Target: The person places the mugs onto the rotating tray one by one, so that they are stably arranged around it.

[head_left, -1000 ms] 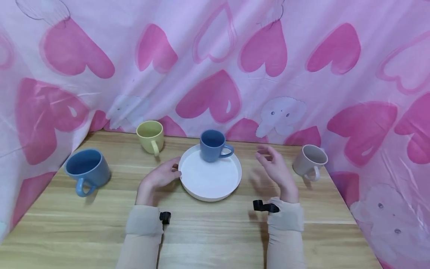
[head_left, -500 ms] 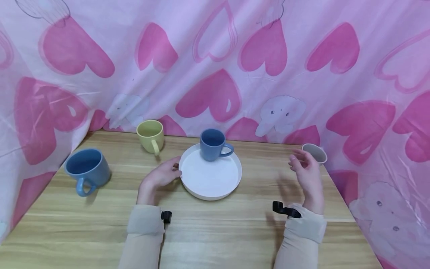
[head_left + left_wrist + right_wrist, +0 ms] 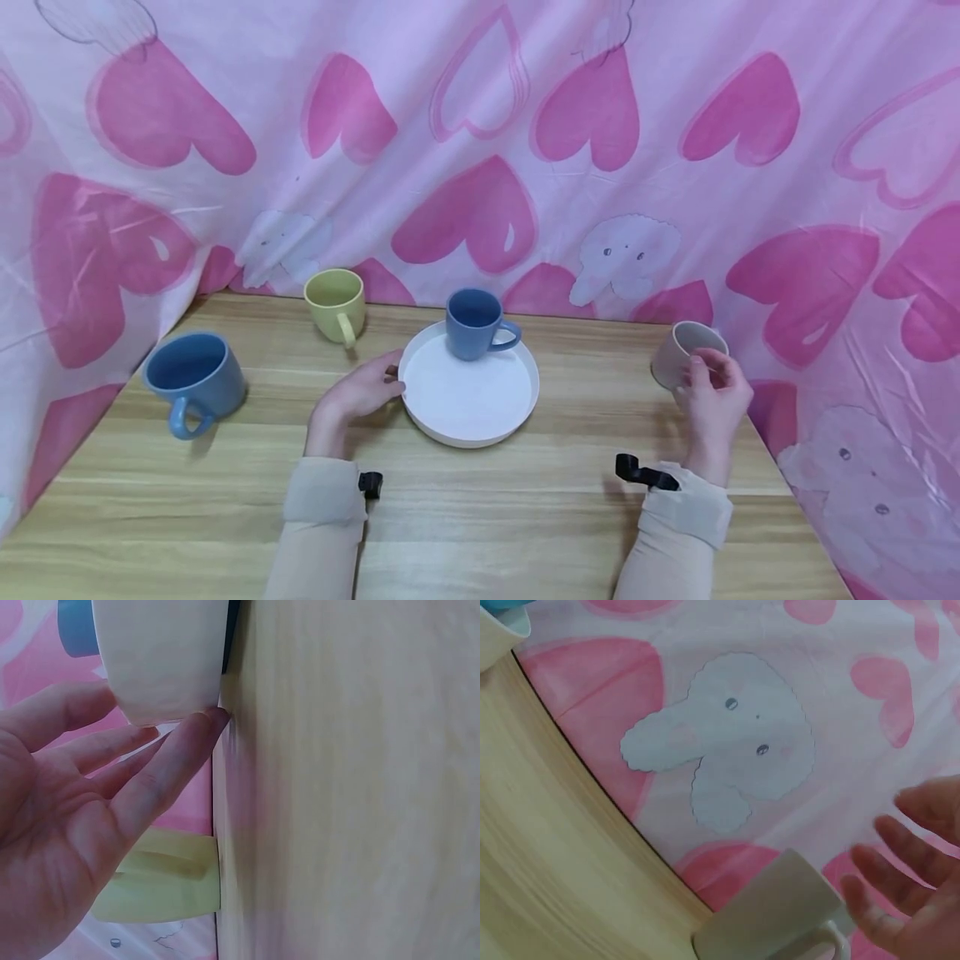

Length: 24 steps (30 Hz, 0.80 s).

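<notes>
A round white tray (image 3: 468,400) lies mid-table with a dark blue mug (image 3: 474,325) standing on it toward the back. My left hand (image 3: 362,389) touches the tray's left side. In the left wrist view the fingers (image 3: 161,765) reach the wall of the tray (image 3: 161,660) without curling round it. At the right, a grey mug (image 3: 672,358) stands upright, and my right hand (image 3: 716,400) is close in front of it, covering its handle in the head view. The right wrist view shows loosely bent, spread fingers (image 3: 904,862) beside the mug's rim and handle (image 3: 829,941), gripping nothing.
A yellow-green mug (image 3: 335,307) stands at the back left of the wooden table (image 3: 480,525). Farther left is a larger blue mug (image 3: 197,379), handle toward the front. A pink heart-print curtain (image 3: 465,208) hangs along the back and sides.
My right hand has moved right, away from beside the tray to the front of the grey mug. My left hand and the tray stay where they were.
</notes>
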Each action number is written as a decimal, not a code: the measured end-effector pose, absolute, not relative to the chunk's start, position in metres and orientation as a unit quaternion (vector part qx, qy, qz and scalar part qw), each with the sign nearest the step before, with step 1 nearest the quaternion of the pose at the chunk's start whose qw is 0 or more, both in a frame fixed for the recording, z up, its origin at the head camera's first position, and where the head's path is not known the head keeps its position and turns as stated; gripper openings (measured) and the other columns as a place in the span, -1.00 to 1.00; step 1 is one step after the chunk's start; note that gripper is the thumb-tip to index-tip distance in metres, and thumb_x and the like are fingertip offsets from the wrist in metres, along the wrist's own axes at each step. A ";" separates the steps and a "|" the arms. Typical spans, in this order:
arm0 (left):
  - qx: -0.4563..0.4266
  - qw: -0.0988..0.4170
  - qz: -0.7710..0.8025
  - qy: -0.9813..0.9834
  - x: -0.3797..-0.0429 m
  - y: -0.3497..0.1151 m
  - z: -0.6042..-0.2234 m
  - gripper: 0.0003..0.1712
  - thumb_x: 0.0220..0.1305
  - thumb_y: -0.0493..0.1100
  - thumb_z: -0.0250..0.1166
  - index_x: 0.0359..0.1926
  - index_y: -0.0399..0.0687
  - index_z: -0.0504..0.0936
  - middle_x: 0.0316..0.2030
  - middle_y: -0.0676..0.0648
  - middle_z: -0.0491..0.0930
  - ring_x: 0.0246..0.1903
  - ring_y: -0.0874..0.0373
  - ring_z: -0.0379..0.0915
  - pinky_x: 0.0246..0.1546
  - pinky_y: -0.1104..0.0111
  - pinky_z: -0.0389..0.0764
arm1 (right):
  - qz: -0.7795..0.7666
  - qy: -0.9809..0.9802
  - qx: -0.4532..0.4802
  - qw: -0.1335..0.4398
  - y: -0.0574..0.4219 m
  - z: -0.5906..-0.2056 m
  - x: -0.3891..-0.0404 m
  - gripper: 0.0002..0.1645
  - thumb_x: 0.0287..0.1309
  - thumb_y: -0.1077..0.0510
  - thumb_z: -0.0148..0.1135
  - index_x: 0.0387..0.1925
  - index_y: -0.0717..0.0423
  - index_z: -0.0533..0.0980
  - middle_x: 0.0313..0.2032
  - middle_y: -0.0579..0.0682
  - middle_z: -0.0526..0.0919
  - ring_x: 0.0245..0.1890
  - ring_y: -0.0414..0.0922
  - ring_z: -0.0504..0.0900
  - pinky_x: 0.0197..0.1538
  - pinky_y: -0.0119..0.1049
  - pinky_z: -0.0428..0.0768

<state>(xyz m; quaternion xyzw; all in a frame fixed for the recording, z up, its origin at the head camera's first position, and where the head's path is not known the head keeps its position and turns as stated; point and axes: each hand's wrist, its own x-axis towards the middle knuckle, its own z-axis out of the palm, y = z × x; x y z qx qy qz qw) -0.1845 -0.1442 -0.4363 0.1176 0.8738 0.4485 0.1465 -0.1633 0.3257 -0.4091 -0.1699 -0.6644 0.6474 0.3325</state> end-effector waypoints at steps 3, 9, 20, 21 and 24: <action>0.113 0.149 0.444 0.876 -0.184 -0.144 -0.436 -0.32 0.38 -0.30 0.08 0.47 -0.27 0.12 0.31 -0.34 0.32 0.28 -0.24 0.24 0.32 -0.07 0.20 | 0.638 -0.649 -0.198 0.364 0.330 -0.414 -0.163 -0.85 0.24 0.27 0.26 -0.17 0.23 0.64 -0.40 -0.06 0.61 -0.40 -0.17 0.59 -0.39 -0.54 0.56; 0.114 0.148 0.444 0.876 -0.186 -0.143 -0.436 -0.33 0.39 -0.29 0.08 0.46 -0.26 0.14 0.30 -0.33 0.33 0.28 -0.23 0.25 0.32 -0.07 0.21 | 0.637 -0.613 -0.233 0.406 0.342 -0.425 -0.163 -0.82 0.23 0.28 0.25 -0.14 0.25 0.64 -0.31 -0.04 0.61 -0.38 -0.15 0.57 -0.38 -0.53 0.58; 0.109 0.150 0.452 0.872 -0.186 -0.143 -0.436 -0.34 0.38 -0.29 0.08 0.45 -0.27 0.16 0.27 -0.34 0.36 0.26 -0.22 0.26 0.30 -0.06 0.25 | 0.625 -0.630 -0.234 0.397 0.345 -0.439 -0.168 -0.77 0.22 0.32 0.23 -0.11 0.37 0.60 -0.39 -0.12 0.54 -0.39 -0.23 0.48 -0.31 -0.55 0.50; 0.108 0.151 0.453 0.872 -0.186 -0.143 -0.437 -0.34 0.38 -0.29 0.09 0.45 -0.27 0.15 0.27 -0.34 0.36 0.27 -0.22 0.26 0.30 -0.05 0.25 | 0.621 -0.633 -0.236 0.398 0.345 -0.440 -0.169 -0.77 0.22 0.32 0.23 -0.11 0.38 0.60 -0.40 -0.13 0.54 -0.38 -0.24 0.47 -0.30 -0.55 0.48; 0.105 0.154 0.455 0.871 -0.186 -0.143 -0.437 -0.34 0.38 -0.29 0.08 0.46 -0.27 0.15 0.28 -0.34 0.35 0.27 -0.22 0.25 0.30 -0.06 0.25 | 0.613 -0.638 -0.243 0.398 0.347 -0.442 -0.170 -0.78 0.22 0.31 0.23 -0.12 0.34 0.61 -0.39 -0.16 0.54 -0.34 -0.25 0.46 -0.26 -0.51 0.45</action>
